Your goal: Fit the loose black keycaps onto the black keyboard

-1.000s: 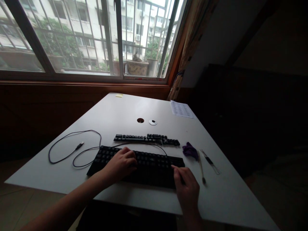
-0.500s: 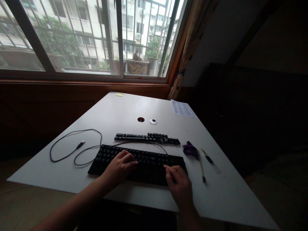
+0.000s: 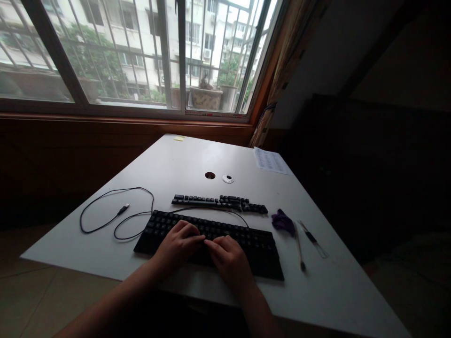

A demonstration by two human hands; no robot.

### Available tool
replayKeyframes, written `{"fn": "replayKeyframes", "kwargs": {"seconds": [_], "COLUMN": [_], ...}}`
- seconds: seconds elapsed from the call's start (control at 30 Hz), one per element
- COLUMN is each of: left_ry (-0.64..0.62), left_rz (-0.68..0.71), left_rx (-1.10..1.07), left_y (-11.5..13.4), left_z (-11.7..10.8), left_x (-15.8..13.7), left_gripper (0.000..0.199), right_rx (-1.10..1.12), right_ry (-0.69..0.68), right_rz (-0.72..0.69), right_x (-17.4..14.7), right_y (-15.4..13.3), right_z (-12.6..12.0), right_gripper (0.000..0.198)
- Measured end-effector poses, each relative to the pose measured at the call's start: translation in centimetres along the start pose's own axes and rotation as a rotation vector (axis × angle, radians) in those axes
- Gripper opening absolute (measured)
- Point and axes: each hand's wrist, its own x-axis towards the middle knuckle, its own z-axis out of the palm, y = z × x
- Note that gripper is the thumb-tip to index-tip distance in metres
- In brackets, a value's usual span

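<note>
A black keyboard lies near the front edge of the white table, its lower rows dark and partly hidden by my hands. Over its middle, my left hand is closed, thumb and fingertips pinched together. My right hand is pinched too, its fingertips meeting the left ones just above the keys. Whatever sits between the fingers is too small to make out. Loose black keycaps are lined up in rows behind the keyboard.
The keyboard's cable loops out to the left, ending in a USB plug. To the right lie a purple cloth, a thin brush and a wire keycap puller. Farther back are a cable hole, its white cover and a printed sheet.
My right hand has moved left from the keyboard's right part to its middle, meeting my left hand. The left hand stays in place over the keys. The view has shifted slightly.
</note>
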Motion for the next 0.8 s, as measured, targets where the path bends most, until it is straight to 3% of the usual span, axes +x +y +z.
{"fn": "replayKeyframes", "kwargs": {"seconds": [0.37,0.5,0.67,0.8], "left_ry": [-0.016,-0.031,0.024,0.083], "left_rz": [-0.085,-0.121,-0.18,-0.288], "left_rx": [-0.072,-0.085,-0.076,-0.009], "left_y": [-0.2,-0.1,-0.6,-2.8], "left_z": [0.5,0.1,-2.3,-5.3], "left_x": [-0.3,-0.5,-1.5,-3.1], "left_gripper": [0.016,0.025,0.021,0.022], "right_rx": [-0.081,-0.11,-0.15,-0.134], "right_ry": [-0.065,-0.086,-0.093,-0.089], "right_rz": [0.004,0.001,-0.001,-0.017], "right_x": [-0.2,-0.1,0.0,0.0], "right_y": [-0.2,-0.2,-0.5,-0.4], "right_z": [0.0,0.0,-0.2,-0.3], "right_gripper": [0.027,0.031,0.037,0.041]}}
